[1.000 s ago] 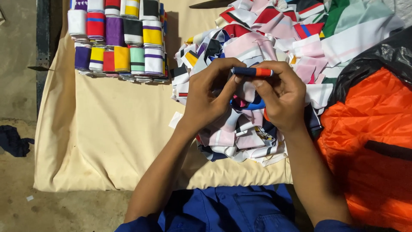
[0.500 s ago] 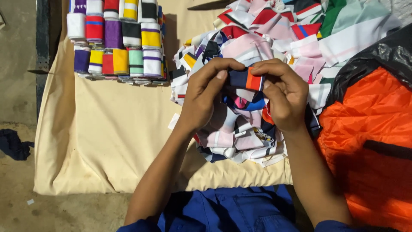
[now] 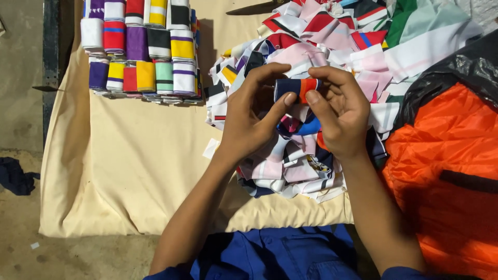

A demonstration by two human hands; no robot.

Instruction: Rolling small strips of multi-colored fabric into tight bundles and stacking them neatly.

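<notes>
Seemingly both hands (image 3: pixel 295 114) pinch a folded strip (image 3: pixel 296 87) above the pile (image 3: pixel 311 155).

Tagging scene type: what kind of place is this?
Likely a small garment or textile workshop, working at floor level: a loose heap of striped fabric strips, neat folded stacks, both on a beige cloth.

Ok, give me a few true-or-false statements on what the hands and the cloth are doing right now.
1. Both hands hold a small folded piece of navy and orange cloth. True.
2. The left hand rests flat on the beige sheet. False: it is raised, pinching the folded piece.
3. Neatly stacked striped bands lie at the sheet's far left. True.
4. The loose pile of striped cloth lies under the hands. True.
5. The right hand grips the orange fabric. False: that fabric lies untouched beside it.
</notes>
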